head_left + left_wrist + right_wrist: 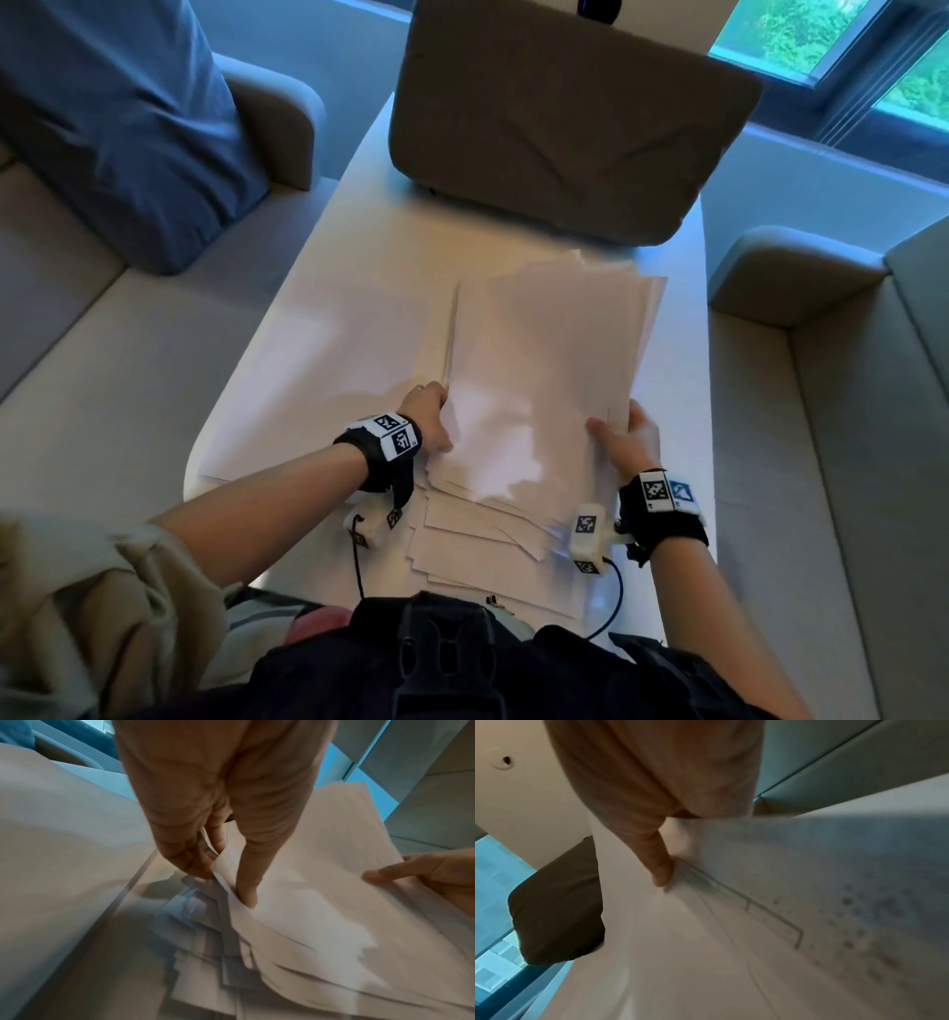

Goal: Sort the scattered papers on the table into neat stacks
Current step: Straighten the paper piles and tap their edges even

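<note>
Left hand and right hand pinching uneven sheaf of white paper sheets, centre frame. Risk: loose, misaligned sheets slipping onto scattered white papers below.

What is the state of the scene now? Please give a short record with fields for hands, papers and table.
left hand: grips the left edge of the held sheaf
right hand: grips its right edge
held sheaf of papers: lifted, edges uneven
loose papers: scattered beneath, overlapping, near the person
table: white
brown cushion: at the table's far end
</note>
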Demonstrator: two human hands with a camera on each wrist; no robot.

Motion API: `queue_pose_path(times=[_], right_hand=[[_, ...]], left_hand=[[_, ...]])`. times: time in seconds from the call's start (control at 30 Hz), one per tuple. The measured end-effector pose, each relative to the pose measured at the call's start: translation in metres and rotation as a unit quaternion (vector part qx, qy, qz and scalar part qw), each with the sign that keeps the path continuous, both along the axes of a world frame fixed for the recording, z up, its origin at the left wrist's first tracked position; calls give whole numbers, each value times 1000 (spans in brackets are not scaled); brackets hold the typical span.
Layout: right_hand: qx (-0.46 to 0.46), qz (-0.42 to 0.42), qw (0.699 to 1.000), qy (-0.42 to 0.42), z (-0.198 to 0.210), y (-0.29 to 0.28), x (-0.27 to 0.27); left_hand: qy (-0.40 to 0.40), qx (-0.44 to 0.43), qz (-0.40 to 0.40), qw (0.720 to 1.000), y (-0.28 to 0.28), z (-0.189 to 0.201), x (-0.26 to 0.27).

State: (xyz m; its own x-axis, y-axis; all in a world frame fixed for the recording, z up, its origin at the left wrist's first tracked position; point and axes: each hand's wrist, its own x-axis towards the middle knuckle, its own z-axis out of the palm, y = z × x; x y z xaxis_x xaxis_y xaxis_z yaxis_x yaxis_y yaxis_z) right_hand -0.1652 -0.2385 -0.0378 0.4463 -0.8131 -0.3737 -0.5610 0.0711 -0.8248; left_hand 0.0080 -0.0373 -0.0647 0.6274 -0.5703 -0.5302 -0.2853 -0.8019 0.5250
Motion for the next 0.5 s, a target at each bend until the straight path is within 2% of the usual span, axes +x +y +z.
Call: queue_pose_path(times=[0.2,0.33,0.5], right_hand=[[-24,3,999,35,-16,-2,-5],[-10,2,998,69,-30,-8,-8],[16,-10,997,79,-25,-10,-7]], left_hand=[[42,-69,40,996,-5,3,-13],[55,-130,-20,990,-13,6,-25],[83,-163,-43,982,-17,13,-32]])
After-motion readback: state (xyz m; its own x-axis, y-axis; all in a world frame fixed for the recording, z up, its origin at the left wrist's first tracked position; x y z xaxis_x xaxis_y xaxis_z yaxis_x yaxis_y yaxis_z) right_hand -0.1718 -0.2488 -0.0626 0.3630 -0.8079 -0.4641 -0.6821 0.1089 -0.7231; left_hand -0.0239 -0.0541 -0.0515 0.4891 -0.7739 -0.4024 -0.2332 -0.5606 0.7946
